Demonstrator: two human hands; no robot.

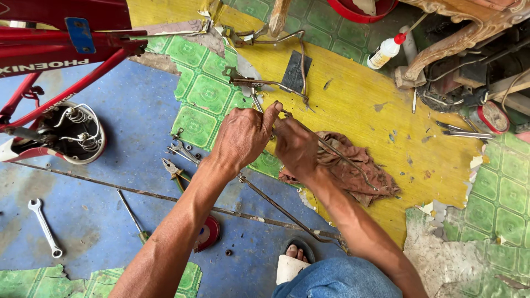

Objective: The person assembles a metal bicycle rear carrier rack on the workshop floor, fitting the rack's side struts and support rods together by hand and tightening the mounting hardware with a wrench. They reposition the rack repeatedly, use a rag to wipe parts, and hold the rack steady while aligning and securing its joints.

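Looking down through the head camera, I am seeing both hands meeting over the floor where green patterned sheet meets yellow. My left hand [243,135] is clenching around the near end of a thin metal rod [337,155], thumb raised against it. My right hand [296,148] is pinching the same rod just beside the left, fingers closed on it. The rod is running from the hands out to the right, lying across a crumpled brown rag [353,168] on the yellow floor.

Noting packages and labels: a white squeeze bottle [386,51] with a red nozzle is lying tilted at upper right, near a carved wooden leg. A blue rectangular plate [79,34] is sitting on the red bicycle frame [61,41] at upper left, and white lettering is running along the tube below it. A small round red tin [208,233] is lying beside my left forearm.

Also lying on the blue floor: a silver spanner [45,227] at far left, and pliers [175,172] just left of my wrist.
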